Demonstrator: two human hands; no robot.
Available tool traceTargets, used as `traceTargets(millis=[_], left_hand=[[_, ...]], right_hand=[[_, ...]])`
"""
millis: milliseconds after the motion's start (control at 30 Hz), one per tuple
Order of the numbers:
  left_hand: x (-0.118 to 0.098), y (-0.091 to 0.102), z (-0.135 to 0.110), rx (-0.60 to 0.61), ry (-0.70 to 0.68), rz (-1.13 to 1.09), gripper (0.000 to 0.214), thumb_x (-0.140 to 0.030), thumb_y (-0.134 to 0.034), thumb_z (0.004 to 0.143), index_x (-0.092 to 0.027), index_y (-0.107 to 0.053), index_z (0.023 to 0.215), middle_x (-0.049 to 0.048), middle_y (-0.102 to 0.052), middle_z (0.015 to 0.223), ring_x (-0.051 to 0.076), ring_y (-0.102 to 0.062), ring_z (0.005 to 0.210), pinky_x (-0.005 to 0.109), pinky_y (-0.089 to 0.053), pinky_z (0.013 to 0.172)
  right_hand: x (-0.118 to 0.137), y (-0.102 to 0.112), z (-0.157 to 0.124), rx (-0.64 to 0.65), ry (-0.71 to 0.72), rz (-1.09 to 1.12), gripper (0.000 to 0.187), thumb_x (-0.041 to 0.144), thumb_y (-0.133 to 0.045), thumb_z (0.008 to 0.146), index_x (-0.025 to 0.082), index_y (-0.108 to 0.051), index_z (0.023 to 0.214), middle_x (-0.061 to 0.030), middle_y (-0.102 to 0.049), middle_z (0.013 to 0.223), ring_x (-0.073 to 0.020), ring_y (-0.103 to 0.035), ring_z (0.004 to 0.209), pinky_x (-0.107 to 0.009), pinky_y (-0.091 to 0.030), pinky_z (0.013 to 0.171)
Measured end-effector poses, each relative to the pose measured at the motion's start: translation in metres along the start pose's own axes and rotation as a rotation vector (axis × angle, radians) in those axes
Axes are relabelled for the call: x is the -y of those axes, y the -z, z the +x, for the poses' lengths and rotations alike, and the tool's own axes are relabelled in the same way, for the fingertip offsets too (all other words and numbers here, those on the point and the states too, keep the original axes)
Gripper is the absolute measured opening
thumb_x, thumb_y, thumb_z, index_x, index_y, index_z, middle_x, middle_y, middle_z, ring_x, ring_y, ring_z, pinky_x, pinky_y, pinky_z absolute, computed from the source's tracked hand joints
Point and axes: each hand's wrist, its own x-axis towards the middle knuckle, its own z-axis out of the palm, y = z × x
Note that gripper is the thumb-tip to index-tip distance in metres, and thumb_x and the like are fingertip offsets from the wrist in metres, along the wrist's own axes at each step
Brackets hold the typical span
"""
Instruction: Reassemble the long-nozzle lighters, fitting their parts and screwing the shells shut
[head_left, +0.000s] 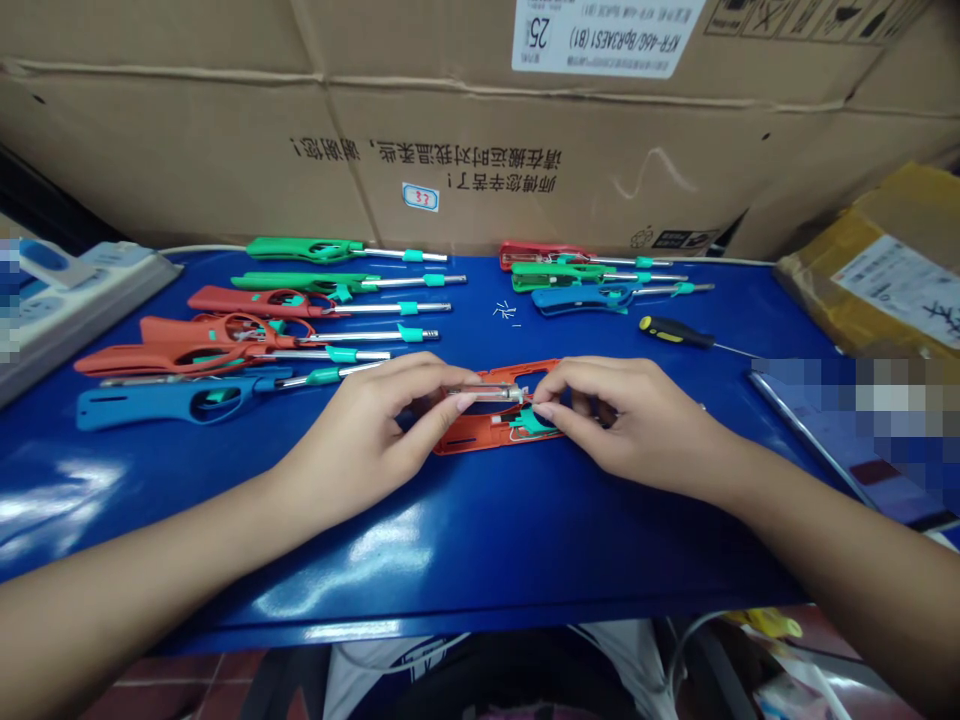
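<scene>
With the left hand (pixel 405 415) pinching a clear tube (pixel 491 392) above the open orange lighter shell (pixel 466 436) on the blue table (pixel 450 560), the right hand (pixel 626 410) has thumb and forefinger bunched by the tube's end, can't tell on what.

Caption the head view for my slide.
Left hand pinches a slim part, right hand near its end, over orange casing pieces on a blue table.
</scene>
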Motion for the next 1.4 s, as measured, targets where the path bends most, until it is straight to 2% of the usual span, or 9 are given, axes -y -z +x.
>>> traceTargets(millis=[300, 833, 1000, 1133, 1400], left_hand=[[0.0002, 0.0017, -0.0011, -0.015, -0.023, 0.015, 0.023, -0.028, -0.059, 0.101, -0.023, -0.075, 0.118, 0.003, -0.076, 0.111, 0.016, -0.07, 0.097, 0.025, -0.055, 0.089], [0.0011, 0.0001, -0.0012, -0.016, -0.038, 0.068, 0.025, -0.03, -0.057, 0.102, -0.021, -0.075, 0.117, 0.0056, -0.076, 0.109, 0.018, -0.07, 0.095, 0.028, -0.056, 0.087], [0.0022, 0.0002, -0.0014, -0.015, -0.061, 0.056, 0.025, -0.026, -0.059, 0.101, -0.023, -0.075, 0.12, 0.0036, -0.075, 0.109, 0.015, -0.07, 0.094, 0.025, -0.055, 0.086], [0.0017, 0.001, -0.0009, 0.002, -0.04, 0.015, 0.024, -0.025, -0.06, 0.101, -0.022, -0.076, 0.118, 0.0031, -0.074, 0.106, 0.014, -0.069, 0.092, 0.023, -0.054, 0.083], [-0.002, 0.0009, 0.0011, 0.007, -0.041, 0.0, 0.024, -0.027, -0.058, 0.101, -0.02, -0.078, 0.112, 0.0045, -0.075, 0.101, 0.016, -0.069, 0.089, 0.026, -0.055, 0.081]], right_hand=[[0.0003, 0.0001, -0.0003, -0.001, -0.021, -0.019, 0.009, 0.018, -0.062, 0.094, 0.018, -0.071, 0.092, 0.0027, -0.061, 0.069, -0.0089, -0.045, 0.056, -0.024, -0.036, 0.057], [-0.0003, -0.0011, -0.0009, 0.015, -0.037, -0.016, 0.011, 0.015, -0.061, 0.093, 0.019, -0.071, 0.094, 0.0, -0.071, 0.081, -0.01, -0.053, 0.062, -0.025, -0.039, 0.06], [-0.001, -0.0008, -0.0004, 0.025, -0.021, -0.016, 0.011, 0.016, -0.059, 0.095, 0.019, -0.07, 0.094, -0.0007, -0.072, 0.085, -0.0101, -0.054, 0.063, -0.025, -0.04, 0.061], [-0.0009, -0.0004, -0.0006, 0.03, -0.013, -0.015, 0.011, 0.017, -0.058, 0.096, 0.019, -0.069, 0.095, -0.0011, -0.073, 0.09, -0.0101, -0.055, 0.066, -0.024, -0.041, 0.062], [-0.0005, -0.0001, -0.0007, 0.03, -0.015, -0.034, 0.012, 0.018, -0.057, 0.096, 0.02, -0.068, 0.094, -0.0023, -0.073, 0.088, -0.0121, -0.057, 0.068, -0.025, -0.039, 0.061]])
